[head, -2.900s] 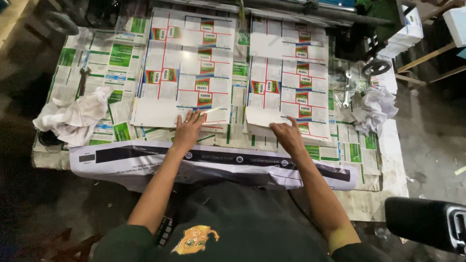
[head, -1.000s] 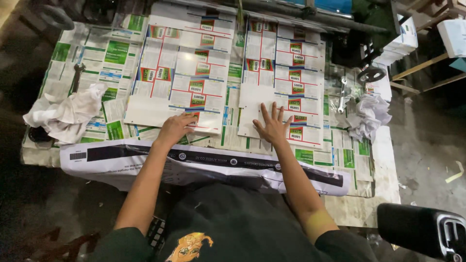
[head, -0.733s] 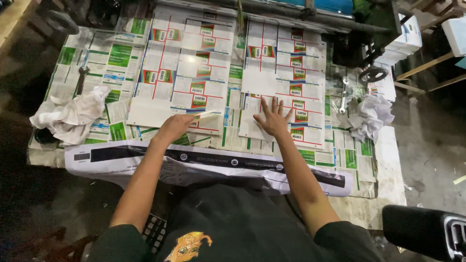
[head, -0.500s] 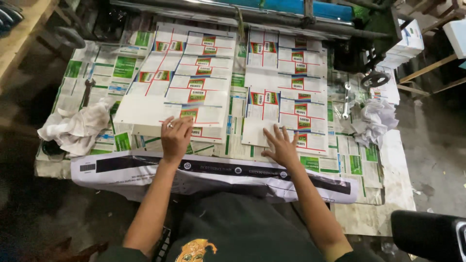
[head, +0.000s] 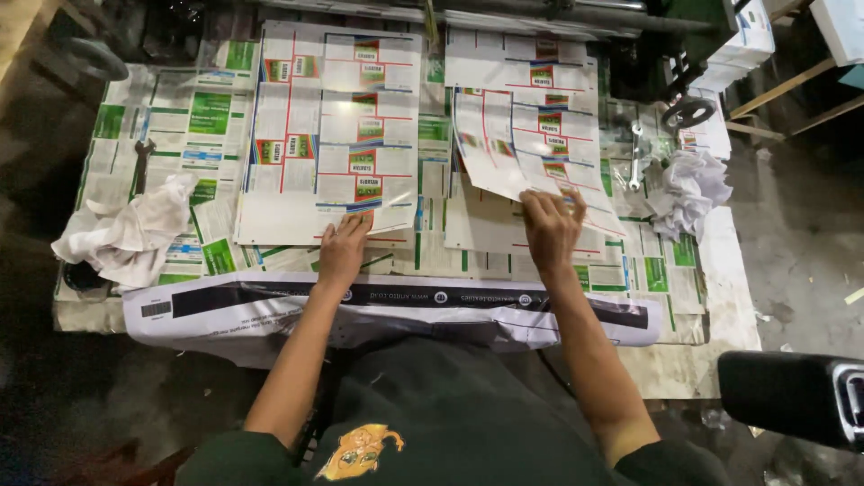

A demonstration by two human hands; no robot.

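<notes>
Peeling up one glossy white printed sheet with red lines and small red-green-blue label blocks point(head: 531, 144) off the right-hand stack now, near edge lifting and curling where half a second back it was lying flat. Looking like separating the top sheet from the ones under it.

Pinching that raised edge with the right hand point(head: 551, 229), fingers bunched on the corner rather than spread like a moment ago. Pressing the left hand point(head: 344, 252) flat, fingers together, on the near edge of the matching left stack of white printed sheets point(head: 333, 126), holding it down, same spot as before.

Sitting under both stacks on the surface point(head: 711, 333): a layer of green-and-white printed cartons laid flat point(head: 198, 117), rectangular green panels showing at left and along the right edge. Hanging over the near edge: a long white printed strip with a black band point(head: 396, 301). Lying at far left, a crumpled white rag point(head: 135, 229); another crumpled white rag point(head: 688, 184) at right, with a metal spanner point(head: 635, 157) just beside it.
</notes>
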